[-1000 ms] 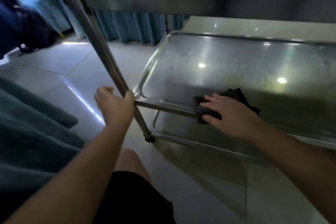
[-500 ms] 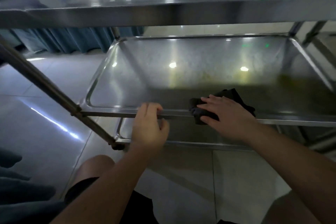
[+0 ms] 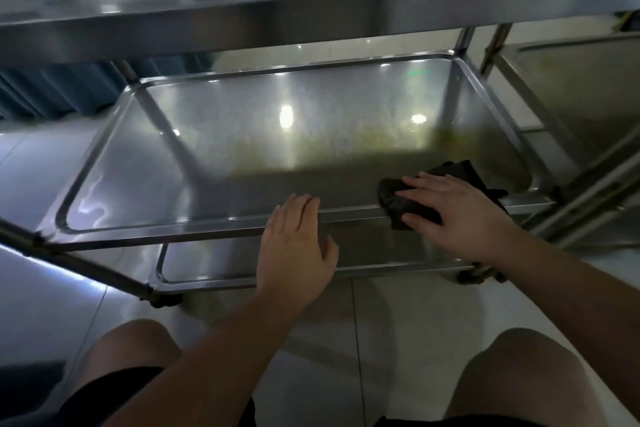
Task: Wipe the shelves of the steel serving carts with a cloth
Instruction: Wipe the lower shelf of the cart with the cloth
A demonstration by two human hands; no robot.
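Observation:
A steel serving cart fills the view, with a top shelf (image 3: pixel 311 10), a middle shelf (image 3: pixel 277 135) and a bottom shelf (image 3: pixel 381 246). A dark cloth (image 3: pixel 450 177) lies over the middle shelf's front rim near its right end. My right hand (image 3: pixel 453 211) presses flat on the cloth, fingers spread. My left hand (image 3: pixel 294 246) rests on the same front rim to the left of the cloth, its fingers curled over the edge.
A second steel cart (image 3: pixel 571 97) stands close at the right. Blue curtains (image 3: pixel 52 90) hang behind at the left. Pale glossy floor tiles (image 3: pixel 52 305) surround the cart. My bare knees (image 3: pixel 533 374) are low in front of it.
My left hand left the cart's left post and moved right onto the front rim of the middle shelf. My right hand and the cloth slid toward the shelf's right end. The view swung right.

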